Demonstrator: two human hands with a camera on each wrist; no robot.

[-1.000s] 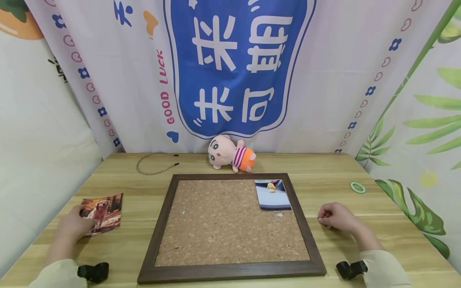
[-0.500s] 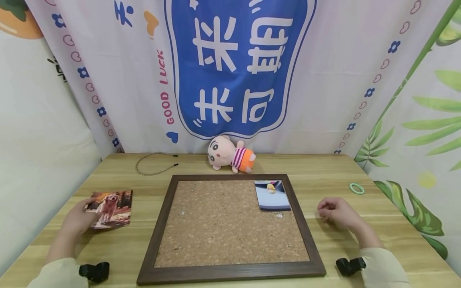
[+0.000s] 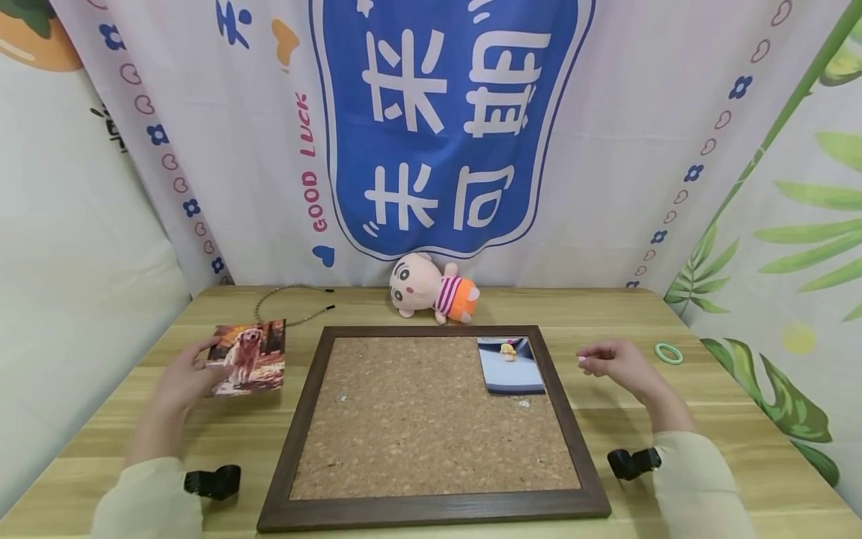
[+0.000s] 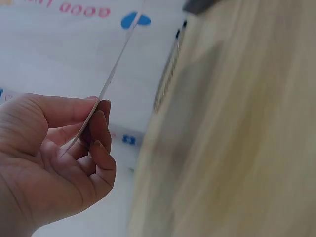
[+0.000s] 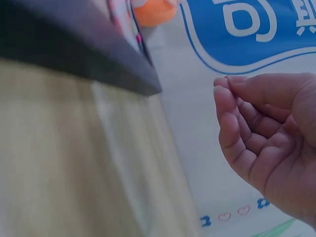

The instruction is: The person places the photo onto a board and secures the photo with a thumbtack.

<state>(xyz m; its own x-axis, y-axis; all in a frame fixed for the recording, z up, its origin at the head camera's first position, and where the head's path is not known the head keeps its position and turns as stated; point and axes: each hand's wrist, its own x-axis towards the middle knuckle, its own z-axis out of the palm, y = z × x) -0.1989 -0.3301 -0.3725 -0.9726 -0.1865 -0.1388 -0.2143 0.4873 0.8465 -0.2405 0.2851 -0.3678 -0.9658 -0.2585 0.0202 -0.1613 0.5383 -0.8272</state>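
Observation:
A photo of a golden dog is held upright off the table by my left hand, pinched along its left edge. In the left wrist view the photo appears edge-on between the thumb and the curled fingers. Beyond the right side of the framed cork board, my right hand is raised with thumb and index fingertips together. The right wrist view shows its fingers curled, and no object can be made out between them. Another photo lies in the board's upper right corner.
Small clear bits, perhaps pins, dot the cork. A plush doll lies behind the board. A chain loop with black ends is at the back left, a green ring to the right. A printed curtain hangs behind the table.
My left hand has lifted the dog photo and carried it right and farther back, toward the board. My right hand has risen and shifted slightly left, toward the frame.

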